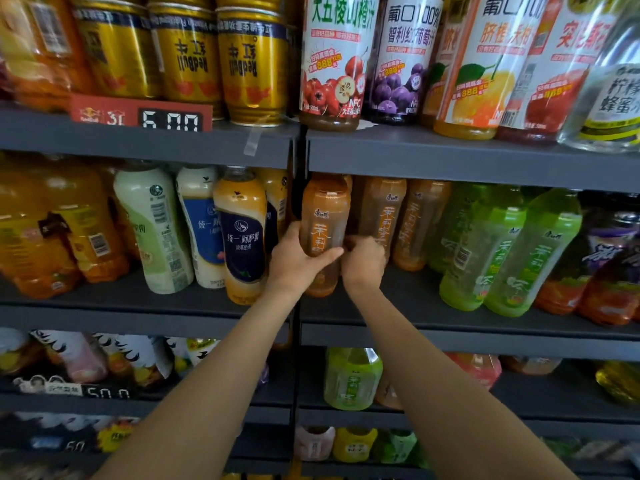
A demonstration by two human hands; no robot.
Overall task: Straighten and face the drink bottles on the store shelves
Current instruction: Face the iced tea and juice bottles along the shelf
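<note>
Dark store shelves (450,157) fill your head view. Your left hand (294,261) wraps the amber tea bottle (323,216) at mid-shelf, thumb across its front, likely turning the label outward. Your right hand (363,261), fingers curled, steadies its right side.

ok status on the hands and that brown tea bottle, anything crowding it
Left hand gripping brown tea bottle, front of middle shelf. Right hand curled at its right side, hold unclear. Matching bottle close behind right; shelf post tight on left.
</note>
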